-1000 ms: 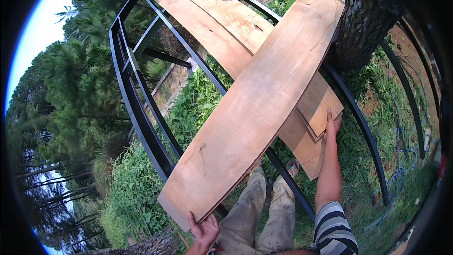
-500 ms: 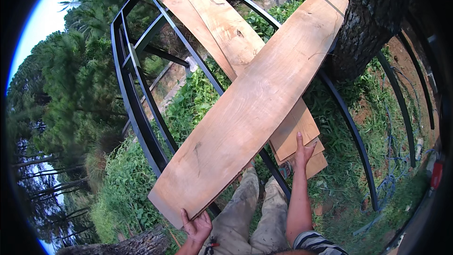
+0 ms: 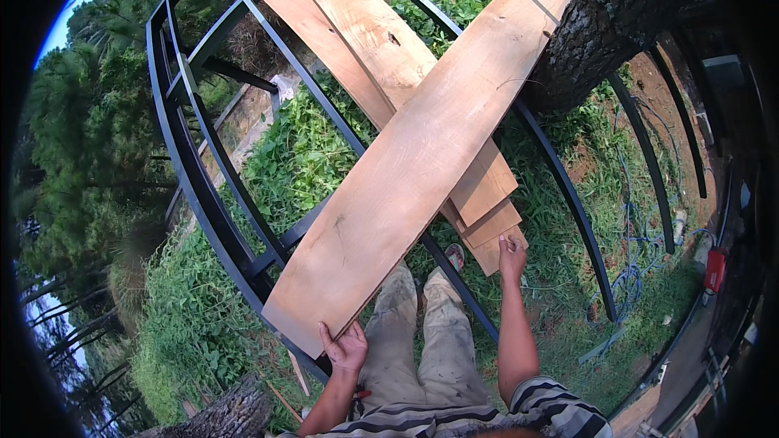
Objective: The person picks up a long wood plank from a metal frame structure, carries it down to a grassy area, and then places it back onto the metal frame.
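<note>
A long, wide wooden plank (image 3: 406,146) lies diagonally across black metal beams. At its near end my left hand (image 3: 346,349) grips the edge, thumb on top and fingers partly hidden beneath. Crossing under it are other planks, with one knotted plank (image 3: 357,8) reaching to the far left. Their near ends (image 3: 487,186) stick out to the right in a stepped stack. My right hand (image 3: 511,261) is closed on the corner of the lowest plank (image 3: 489,255), thumb uppermost.
The black metal frame (image 3: 568,203) spans the ground with open gaps between beams. A thick tree trunk (image 3: 608,32) rises beside the long plank's far end. Below are green plants (image 3: 300,146), a blue cable (image 3: 633,276) and a red object (image 3: 714,270). Another trunk (image 3: 227,414) is at lower left.
My right hand has shifted from the upper crossing plank's end to the lowest plank's corner. The crossing planks' ends are now more spread apart. My left hand stays on the long plank.
</note>
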Demonstrator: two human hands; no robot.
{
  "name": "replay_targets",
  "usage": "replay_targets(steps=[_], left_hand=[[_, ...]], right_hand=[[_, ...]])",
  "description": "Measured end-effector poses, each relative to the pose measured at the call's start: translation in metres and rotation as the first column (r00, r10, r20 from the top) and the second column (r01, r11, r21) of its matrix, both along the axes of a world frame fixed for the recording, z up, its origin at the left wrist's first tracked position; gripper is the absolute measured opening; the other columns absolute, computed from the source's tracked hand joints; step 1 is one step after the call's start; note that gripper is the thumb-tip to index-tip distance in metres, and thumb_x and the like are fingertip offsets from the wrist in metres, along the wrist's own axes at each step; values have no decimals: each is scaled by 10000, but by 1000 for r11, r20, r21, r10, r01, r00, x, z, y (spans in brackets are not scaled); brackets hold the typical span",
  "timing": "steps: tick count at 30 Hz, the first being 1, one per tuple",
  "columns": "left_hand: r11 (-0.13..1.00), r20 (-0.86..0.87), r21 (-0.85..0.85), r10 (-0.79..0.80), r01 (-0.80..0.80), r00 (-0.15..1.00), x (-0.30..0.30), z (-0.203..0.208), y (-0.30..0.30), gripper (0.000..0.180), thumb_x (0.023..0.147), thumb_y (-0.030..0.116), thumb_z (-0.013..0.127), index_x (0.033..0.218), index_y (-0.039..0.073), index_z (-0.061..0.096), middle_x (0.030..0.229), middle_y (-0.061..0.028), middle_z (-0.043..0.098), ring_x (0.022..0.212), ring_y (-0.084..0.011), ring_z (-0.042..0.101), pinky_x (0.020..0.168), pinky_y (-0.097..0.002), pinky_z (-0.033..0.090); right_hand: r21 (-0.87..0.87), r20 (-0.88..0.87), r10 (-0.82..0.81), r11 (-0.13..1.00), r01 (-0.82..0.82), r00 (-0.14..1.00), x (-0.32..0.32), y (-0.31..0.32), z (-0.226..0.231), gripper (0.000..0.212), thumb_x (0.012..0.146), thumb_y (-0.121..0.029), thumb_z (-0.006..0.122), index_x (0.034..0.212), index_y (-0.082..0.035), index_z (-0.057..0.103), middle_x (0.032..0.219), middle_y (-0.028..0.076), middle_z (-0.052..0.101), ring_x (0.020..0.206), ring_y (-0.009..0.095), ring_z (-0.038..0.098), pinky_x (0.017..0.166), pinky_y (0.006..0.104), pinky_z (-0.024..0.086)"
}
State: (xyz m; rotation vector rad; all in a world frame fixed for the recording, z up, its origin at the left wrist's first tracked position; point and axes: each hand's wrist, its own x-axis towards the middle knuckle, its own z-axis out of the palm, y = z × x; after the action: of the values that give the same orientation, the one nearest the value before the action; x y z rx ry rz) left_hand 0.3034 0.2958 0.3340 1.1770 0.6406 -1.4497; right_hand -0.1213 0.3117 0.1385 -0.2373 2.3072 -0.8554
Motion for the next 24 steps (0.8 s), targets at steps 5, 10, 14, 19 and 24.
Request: replay_targets(steps=[5, 10, 14, 19, 24], left_hand=[[1000, -1, 9, -8, 8, 1000, 13, 7, 0, 416, 838, 459, 789, 1131, 178, 701, 1130, 62, 732, 1076, -120, 670, 975, -298, 508], [1000, -22, -12, 15, -15, 1000, 17, 21, -10, 447, 842, 463, 786, 1164, 171, 680, 1147, 49, 716, 1092, -130, 654, 976, -309, 504], [999, -19, -40, -3, 2, 1000, 41, 23, -29, 451, 855, 482, 770, 1170, 174, 671, 1144, 46, 710, 1079, -136, 646, 955, -311, 502], [997, -34, -82, -6, 3, 999, 62, 49, -82, 488, 833, 429, 812, 1192, 140, 652, 1157, 1, 701, 1073, -174, 648, 940, -347, 517], [986, 47, -161, -37, 44, 998, 98, 74, -151, 536, 797, 417, 850, 1200, 132, 642, 1186, -12, 670, 1098, -190, 625, 992, -345, 492]], right_hand=[[4, 413, 12, 1000, -15, 911, 27, -2, 80, 451, 1010, -412, 591, 1285, -54, 576, 1102, 101, 692, 892, 181, 701, 711, 310, 562], [-128, 621, 113, 991, -42, 776, 90, -41, 142, 407, 1036, -386, 551, 1311, -87, 582, 1097, 91, 706, 878, 172, 707, 736, 318, 562], [-141, 682, 348, 925, -351, 643, 151, -20, 166, 499, 1023, -407, 571, 1404, -89, 519, 1230, 100, 663, 991, 189, 692, 815, 351, 562], [-309, 518, 822, -76, -948, -234, 202, 92, 208, 440, 954, -335, 620, 1359, -163, 607, 1347, 138, 622, 1300, 284, 557, 1133, 513, 362], [52, 245, 965, -111, -992, -95, 229, 66, 256, 280, 923, -220, 557, 1140, -152, 722, 1155, 109, 701, 1219, 256, 599, 1115, 667, 298]])
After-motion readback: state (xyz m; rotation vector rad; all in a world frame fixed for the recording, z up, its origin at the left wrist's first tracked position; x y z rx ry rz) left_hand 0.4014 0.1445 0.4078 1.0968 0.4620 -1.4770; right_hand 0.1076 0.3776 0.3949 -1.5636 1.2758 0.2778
